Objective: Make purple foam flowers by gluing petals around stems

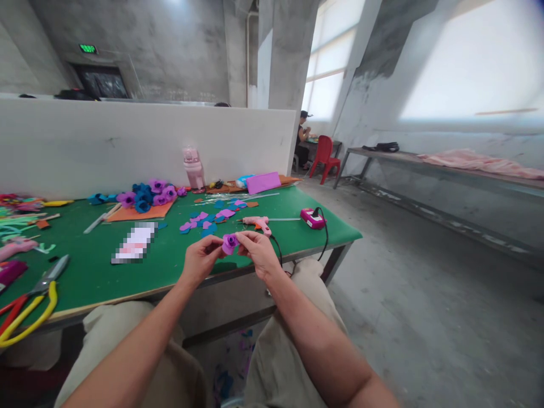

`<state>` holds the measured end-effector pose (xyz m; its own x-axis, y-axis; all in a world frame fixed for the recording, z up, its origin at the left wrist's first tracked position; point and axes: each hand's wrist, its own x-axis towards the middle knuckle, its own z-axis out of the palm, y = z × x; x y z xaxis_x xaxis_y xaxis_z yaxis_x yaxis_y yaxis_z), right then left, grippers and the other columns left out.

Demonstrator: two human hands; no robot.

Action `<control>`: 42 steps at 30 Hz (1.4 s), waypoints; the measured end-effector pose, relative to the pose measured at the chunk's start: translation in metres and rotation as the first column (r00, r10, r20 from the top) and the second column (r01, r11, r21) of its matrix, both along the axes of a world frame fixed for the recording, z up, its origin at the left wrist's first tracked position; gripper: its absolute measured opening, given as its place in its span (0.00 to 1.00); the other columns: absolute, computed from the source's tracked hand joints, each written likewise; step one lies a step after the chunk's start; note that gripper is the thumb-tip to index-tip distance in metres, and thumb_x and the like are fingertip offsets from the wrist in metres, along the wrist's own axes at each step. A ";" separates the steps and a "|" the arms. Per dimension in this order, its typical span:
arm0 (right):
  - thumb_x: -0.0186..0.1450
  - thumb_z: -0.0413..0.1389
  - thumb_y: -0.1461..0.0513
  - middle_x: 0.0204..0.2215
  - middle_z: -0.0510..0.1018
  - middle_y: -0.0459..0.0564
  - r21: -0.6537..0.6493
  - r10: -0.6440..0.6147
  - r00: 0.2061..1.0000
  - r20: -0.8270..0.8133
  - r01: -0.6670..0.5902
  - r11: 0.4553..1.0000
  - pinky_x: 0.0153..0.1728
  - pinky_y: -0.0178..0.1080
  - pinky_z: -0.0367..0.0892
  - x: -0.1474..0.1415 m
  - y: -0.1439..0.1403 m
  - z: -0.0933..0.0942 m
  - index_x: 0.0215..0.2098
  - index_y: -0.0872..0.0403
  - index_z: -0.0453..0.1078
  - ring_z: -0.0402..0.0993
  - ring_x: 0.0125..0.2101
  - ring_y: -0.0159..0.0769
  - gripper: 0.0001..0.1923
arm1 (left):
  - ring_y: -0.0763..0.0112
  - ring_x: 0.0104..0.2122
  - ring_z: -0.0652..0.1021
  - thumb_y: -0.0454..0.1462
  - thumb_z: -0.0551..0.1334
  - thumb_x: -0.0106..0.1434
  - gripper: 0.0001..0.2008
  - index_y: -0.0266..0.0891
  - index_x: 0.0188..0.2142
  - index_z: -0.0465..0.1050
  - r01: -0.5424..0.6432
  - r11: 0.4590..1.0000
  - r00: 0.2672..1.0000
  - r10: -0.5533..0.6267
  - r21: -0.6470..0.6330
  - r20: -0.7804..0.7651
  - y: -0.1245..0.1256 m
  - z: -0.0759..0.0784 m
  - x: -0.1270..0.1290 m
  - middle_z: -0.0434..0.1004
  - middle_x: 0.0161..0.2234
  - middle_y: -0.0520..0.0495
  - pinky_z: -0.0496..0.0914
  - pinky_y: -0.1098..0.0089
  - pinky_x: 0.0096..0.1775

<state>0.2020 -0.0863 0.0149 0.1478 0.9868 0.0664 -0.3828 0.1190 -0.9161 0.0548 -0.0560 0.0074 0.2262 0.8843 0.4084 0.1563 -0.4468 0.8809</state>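
Both hands are on one part from what I get here: left hand (199,259) pinched on the left edge of a small purple rolled-petal flower (230,245), right hand (260,253) pinched on its right side. The flower sits between the fingertips, over the near edge of the table.

Risks as I judge them: squeeze too hard and the thin petals crease; pull unevenly and one could peel off. Slip, and it may end up on the floor, where purple and blue scraps (225,382) lie. The pink glue gun (257,221) lies just beyond the right hand, nozzle to the left. Can't tell if it's hot; a careless reach might burn. Its black cord hangs near the right wrist, so a snag could drag the gun.

Surface: green tabletop (96,276), loose purple and blue petals (225,213) mid-table, magenta box (312,219) right, flower cluster (144,199) on an orange sheet (131,213) to the left, scissors with red and yellow handles (39,286) near left. Pink bottle (194,170) by the white partition (148,141).

Room: grey concrete, bright windows right, red plastic chair (324,154) and a seated person (302,139) far off.
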 end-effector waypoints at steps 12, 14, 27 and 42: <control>0.45 0.65 0.55 0.19 0.71 0.40 -0.015 0.087 0.991 -0.101 -0.089 0.996 0.23 0.30 0.63 0.000 0.003 -0.003 0.29 0.55 0.72 0.63 0.18 0.23 0.16 | 0.75 0.20 0.74 0.39 0.64 0.51 0.06 0.38 0.27 0.73 0.018 1.000 1.000 -0.017 -0.024 0.011 0.001 -0.001 0.000 0.75 0.19 0.53 0.69 0.75 0.25; 0.47 0.64 0.54 0.20 0.71 0.41 0.011 0.049 0.998 -0.044 -0.049 0.999 0.23 0.31 0.63 0.002 0.004 -0.003 0.30 0.55 0.72 0.63 0.18 0.24 0.16 | 0.75 0.19 0.74 0.39 0.64 0.51 0.07 0.37 0.27 0.73 0.031 0.998 0.999 -0.030 -0.057 0.010 0.000 0.001 0.000 0.74 0.18 0.53 0.69 0.75 0.25; 0.61 0.54 0.61 0.41 0.77 0.51 0.537 -0.430 0.609 0.666 0.009 0.844 0.45 0.42 0.64 0.029 -0.002 0.009 0.39 0.50 0.73 0.71 0.40 0.38 0.09 | 0.79 0.14 0.69 0.42 0.68 0.47 0.13 0.35 0.25 0.71 0.220 0.871 0.975 -0.187 -0.439 0.119 0.005 -0.002 -0.008 0.76 0.22 0.48 0.64 0.76 0.16; 0.61 0.55 0.63 0.30 0.76 0.48 0.562 -0.479 0.429 0.766 -0.084 0.823 0.43 0.41 0.61 0.013 -0.003 0.004 0.29 0.52 0.70 0.70 0.37 0.39 0.03 | 0.80 0.14 0.69 0.40 0.69 0.46 0.13 0.34 0.26 0.70 0.271 0.772 0.962 -0.240 -0.574 0.131 0.004 -0.004 -0.010 0.76 0.22 0.49 0.61 0.78 0.16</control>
<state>0.2150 -0.0897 0.0188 -0.0797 0.7211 0.6882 0.6499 0.5611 -0.5126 0.0447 -0.0517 0.0035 0.4725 0.8688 -0.1481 0.0612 0.1353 0.9889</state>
